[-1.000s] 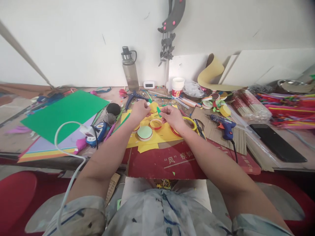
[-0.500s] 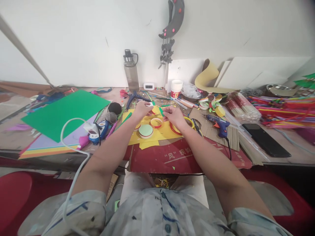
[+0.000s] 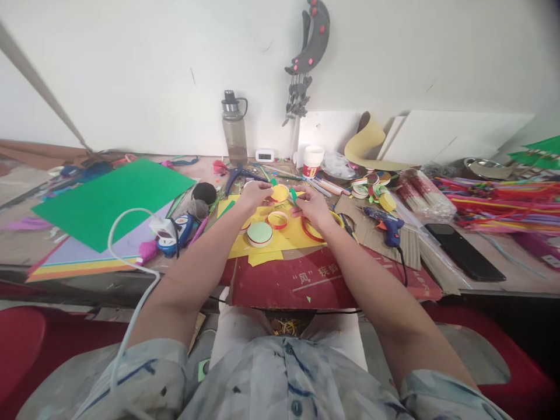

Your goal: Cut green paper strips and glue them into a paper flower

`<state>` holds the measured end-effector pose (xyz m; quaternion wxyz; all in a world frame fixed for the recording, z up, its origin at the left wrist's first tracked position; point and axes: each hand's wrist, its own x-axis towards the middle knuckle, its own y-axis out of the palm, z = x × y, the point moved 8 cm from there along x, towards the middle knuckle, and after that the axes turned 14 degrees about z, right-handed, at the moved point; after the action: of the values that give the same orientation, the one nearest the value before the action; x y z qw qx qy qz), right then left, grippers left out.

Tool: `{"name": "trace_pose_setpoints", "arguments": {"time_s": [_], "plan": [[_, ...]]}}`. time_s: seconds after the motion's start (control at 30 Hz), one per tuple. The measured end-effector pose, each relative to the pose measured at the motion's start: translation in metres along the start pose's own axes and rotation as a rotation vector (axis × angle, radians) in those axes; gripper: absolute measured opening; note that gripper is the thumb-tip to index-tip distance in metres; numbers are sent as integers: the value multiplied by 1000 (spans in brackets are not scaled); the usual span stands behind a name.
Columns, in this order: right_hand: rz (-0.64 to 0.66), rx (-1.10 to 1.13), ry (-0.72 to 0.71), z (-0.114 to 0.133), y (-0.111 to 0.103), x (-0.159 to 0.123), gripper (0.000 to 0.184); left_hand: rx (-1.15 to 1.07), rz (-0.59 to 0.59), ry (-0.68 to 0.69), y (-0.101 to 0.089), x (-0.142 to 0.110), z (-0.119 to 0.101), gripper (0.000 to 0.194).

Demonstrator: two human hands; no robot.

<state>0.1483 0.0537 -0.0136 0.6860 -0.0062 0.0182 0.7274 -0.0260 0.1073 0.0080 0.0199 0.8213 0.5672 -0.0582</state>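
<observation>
My left hand (image 3: 256, 197) is closed in a pinch on the left edge of a small round yellow disc (image 3: 280, 193) with a red rim. A bit of green paper (image 3: 274, 182) shows by its fingertips; whether it is joined to the disc I cannot tell. To the right of the disc, my right hand (image 3: 312, 205) pinches a small green paper strip (image 3: 293, 194). Below the hands, a yellow ring with a red edge (image 3: 277, 220) and a round pale green disc (image 3: 259, 233) lie on yellow paper (image 3: 266, 256).
A red board (image 3: 280, 286) lies at the front edge. Rolls of tape (image 3: 335, 221), a blue glue gun (image 3: 389, 227) and a black phone (image 3: 464, 251) are on the right. Leftward lie green sheets (image 3: 118, 201) and a white cable (image 3: 135, 303). Behind stand a bottle (image 3: 235, 131) and paper cup (image 3: 312, 160).
The yellow disc has turned so that its face shows more fully. My right hand has shifted slightly right with the green strip, widening the gap between the hands.
</observation>
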Motion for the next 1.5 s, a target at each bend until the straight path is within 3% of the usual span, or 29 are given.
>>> {"name": "trace_pose_setpoints", "arguments": {"time_s": [0.17,0.27,0.4,0.53,0.63,0.8,0.93,1.07,1.23,1.33,1.5], "plan": [[-15,-86,58,-2,-10,2,29,-29,20,3,-2,7,5,14],[-14,-389,17,7,-20,4,25,-30,7,31,-6,10,6,13],[37,-851,-9,16,-21,3,32,-63,-22,42,-12,12,8,14],[184,-1052,44,12,-7,0,31,-135,-3,43,-11,12,9,14],[141,-1126,-2,22,-7,-6,28,-132,2,42,-11,12,8,13],[-111,-1200,-134,50,-44,-32,29,-97,-20,43,-13,11,6,14],[-290,-1323,4,54,-93,-58,27,-103,-42,55,-14,11,4,17],[-320,-1434,202,45,-123,-82,29,-131,-33,61,-13,11,5,19],[-396,-1663,401,29,-147,-121,56,-126,-36,78,-14,12,4,19],[-436,-1603,553,10,-168,-136,62,-111,-57,116,-15,12,0,15],[-477,-1368,493,-5,-195,-130,50,-107,-55,185,-11,9,-7,13]]}}
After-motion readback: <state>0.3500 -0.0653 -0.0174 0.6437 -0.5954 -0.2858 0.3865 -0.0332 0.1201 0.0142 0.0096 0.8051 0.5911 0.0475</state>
